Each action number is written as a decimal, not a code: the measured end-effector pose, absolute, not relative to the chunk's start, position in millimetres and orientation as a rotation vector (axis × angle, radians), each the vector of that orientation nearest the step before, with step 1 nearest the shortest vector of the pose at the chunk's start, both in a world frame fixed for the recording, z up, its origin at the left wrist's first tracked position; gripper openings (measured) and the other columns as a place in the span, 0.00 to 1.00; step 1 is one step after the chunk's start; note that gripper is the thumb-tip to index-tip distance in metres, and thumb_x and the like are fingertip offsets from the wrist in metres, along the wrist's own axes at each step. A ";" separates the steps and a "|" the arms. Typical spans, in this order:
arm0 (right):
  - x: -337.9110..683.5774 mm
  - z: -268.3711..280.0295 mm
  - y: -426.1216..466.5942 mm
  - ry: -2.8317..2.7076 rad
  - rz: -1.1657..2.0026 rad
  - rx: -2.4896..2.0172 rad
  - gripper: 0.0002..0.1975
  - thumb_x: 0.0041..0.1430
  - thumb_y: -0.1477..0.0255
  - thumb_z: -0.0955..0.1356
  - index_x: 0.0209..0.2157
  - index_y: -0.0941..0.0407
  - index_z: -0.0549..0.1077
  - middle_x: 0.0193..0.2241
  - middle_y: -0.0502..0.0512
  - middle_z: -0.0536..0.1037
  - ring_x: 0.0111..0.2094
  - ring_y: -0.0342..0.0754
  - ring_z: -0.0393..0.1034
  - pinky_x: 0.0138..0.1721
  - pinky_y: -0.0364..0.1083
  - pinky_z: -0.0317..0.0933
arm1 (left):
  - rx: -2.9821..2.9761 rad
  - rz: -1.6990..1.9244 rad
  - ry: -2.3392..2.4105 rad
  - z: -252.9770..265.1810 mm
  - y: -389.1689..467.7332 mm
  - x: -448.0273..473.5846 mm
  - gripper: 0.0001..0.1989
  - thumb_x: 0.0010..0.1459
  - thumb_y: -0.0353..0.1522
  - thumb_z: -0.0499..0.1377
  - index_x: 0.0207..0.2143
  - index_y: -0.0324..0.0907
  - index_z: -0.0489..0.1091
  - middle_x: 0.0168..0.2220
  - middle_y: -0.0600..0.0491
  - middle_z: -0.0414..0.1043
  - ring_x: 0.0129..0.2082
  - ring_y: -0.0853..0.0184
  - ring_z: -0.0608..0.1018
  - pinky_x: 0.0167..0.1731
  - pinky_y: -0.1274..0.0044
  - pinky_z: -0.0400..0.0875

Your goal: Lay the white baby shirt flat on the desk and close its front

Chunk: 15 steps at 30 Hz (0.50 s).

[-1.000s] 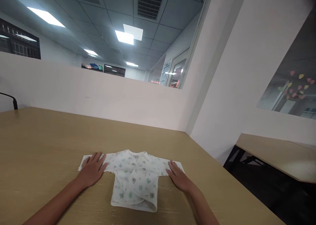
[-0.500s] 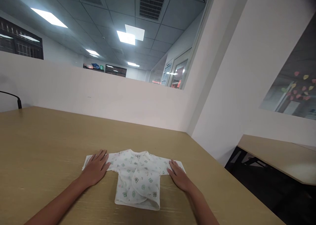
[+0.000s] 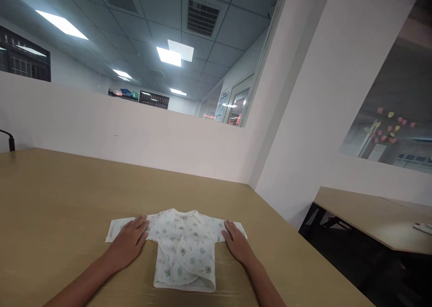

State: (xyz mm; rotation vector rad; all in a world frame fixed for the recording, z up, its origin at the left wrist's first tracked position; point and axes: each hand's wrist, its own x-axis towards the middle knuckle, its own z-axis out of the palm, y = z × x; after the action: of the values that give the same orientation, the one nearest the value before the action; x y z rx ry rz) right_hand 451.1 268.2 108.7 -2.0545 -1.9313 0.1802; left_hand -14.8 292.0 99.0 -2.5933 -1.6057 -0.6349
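Spread on the wooden table [image 3: 84,185] is a small white baby shirt [image 3: 184,248] with a green leaf-like print and a wrap front. Its sleeves stretch out to both sides, and its collar faces away from me. My left hand [image 3: 130,239] lies flat on the left sleeve, fingers extended, with the cuff showing beyond it. On the right sleeve rest the fingers of my right hand [image 3: 236,242], stretched out, the palm on the table side. The shirt's lower front edge curls a little at the right corner.
A low white partition [image 3: 135,136] runs along the table's far edge and meets a white pillar [image 3: 280,95] at the right. Another table [image 3: 364,208] stands beyond on the right. A black stand with a cable [image 3: 11,143] is at the far left.
The view has turned slightly to the right, so everything sits a bit further left. My left hand has shifted slightly inward along the sleeve, showing more cuff. The shirt still lies spread.
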 end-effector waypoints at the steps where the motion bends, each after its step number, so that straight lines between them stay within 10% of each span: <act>1: 450.2 108.5 268.8 -1.930 0.184 -2.057 0.34 0.72 0.61 0.56 0.71 0.66 0.60 0.72 0.61 0.55 0.74 0.55 0.45 0.74 0.54 0.40 | -2.594 -0.653 -1.612 97.1 291.7 -13.3 0.29 0.72 0.42 0.44 0.65 0.39 0.69 0.69 0.45 0.62 0.69 0.53 0.65 0.69 0.57 0.61; 15: 435.5 116.3 262.6 -1.953 0.194 -2.194 0.33 0.73 0.62 0.55 0.73 0.64 0.55 0.74 0.60 0.49 0.75 0.55 0.39 0.74 0.55 0.36 | -2.671 -0.471 -1.740 109.9 281.8 -6.4 0.36 0.70 0.50 0.43 0.70 0.37 0.60 0.73 0.46 0.51 0.74 0.53 0.54 0.73 0.55 0.48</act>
State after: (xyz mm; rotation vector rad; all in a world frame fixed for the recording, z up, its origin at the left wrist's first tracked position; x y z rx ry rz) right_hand 435.5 262.6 116.3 -2.1940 -1.9531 0.1938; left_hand -6.4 281.8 109.9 -2.6710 -1.7402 -0.4710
